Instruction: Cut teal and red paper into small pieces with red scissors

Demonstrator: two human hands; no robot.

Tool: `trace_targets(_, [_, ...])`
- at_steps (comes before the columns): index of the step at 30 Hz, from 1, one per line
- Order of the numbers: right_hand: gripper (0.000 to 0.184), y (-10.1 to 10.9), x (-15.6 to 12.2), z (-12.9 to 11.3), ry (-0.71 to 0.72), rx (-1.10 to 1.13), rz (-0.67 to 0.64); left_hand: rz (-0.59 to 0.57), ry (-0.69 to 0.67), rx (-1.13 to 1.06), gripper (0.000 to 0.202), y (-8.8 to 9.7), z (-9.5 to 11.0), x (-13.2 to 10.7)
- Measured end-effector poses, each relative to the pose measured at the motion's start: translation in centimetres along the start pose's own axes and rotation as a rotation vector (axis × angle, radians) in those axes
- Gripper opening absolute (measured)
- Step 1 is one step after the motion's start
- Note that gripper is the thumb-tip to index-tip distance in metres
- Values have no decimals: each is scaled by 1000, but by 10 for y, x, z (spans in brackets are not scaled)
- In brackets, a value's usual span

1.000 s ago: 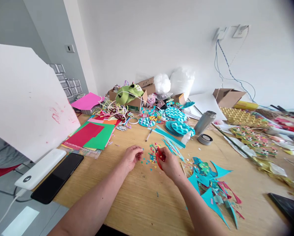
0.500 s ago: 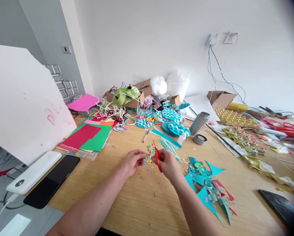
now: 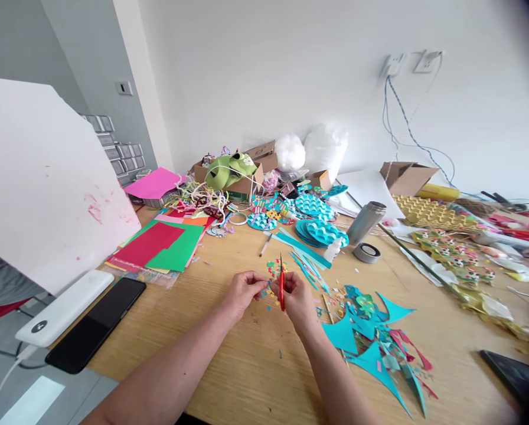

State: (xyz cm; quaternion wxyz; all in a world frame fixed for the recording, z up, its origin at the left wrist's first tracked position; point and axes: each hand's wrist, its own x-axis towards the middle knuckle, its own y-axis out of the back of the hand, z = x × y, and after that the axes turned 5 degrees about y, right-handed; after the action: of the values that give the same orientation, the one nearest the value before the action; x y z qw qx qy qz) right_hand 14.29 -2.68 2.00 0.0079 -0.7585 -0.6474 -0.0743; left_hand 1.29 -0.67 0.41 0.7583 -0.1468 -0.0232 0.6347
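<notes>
My right hand [image 3: 297,295] grips red-handled scissors [image 3: 283,289], their blades pointing away from me. Close beside it on the left, my left hand [image 3: 247,290] is closed in a pinch, the fingertips pressed together. Whatever lies between those fingertips is too small to make out. Under and just beyond both hands lies a scatter of tiny coloured paper bits [image 3: 274,268], red, green, yellow and blue. Blue paper strips [image 3: 306,268] lie past the right hand. Blue paper offcuts [image 3: 373,357] are heaped to the right of my right forearm.
Coloured paper sheets [image 3: 176,254], a black phone [image 3: 96,324] and a white power bank [image 3: 65,307] lie on the left. Farther back stand a steel flask [image 3: 365,224], a roll of tape [image 3: 367,252], a small white bottle [image 3: 333,250] and blue wavy discs [image 3: 322,232]. A pen [image 3: 265,245] lies mid-table.
My view has shifted slightly. My hands have drawn closer together, and the scissors have turned more upright in the picture. The left hand stays pinched.
</notes>
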Motion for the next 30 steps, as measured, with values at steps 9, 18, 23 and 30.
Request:
trace_targets(9, [30,1,-1,4,15,34,7,-18,17,20,22,-2,1,-3])
trace_targets(18, [22,5,-1,4,66,-39,-12,-54,78,75,21,-1,2,-3])
trace_targets(23, [19,8,0,7,77,-118,-125,-60,35,166,21,1,5,-2])
trace_targets(30, [17,9,-1,6,79,-143,-153,-94,-54,304,11,1,5,-2])
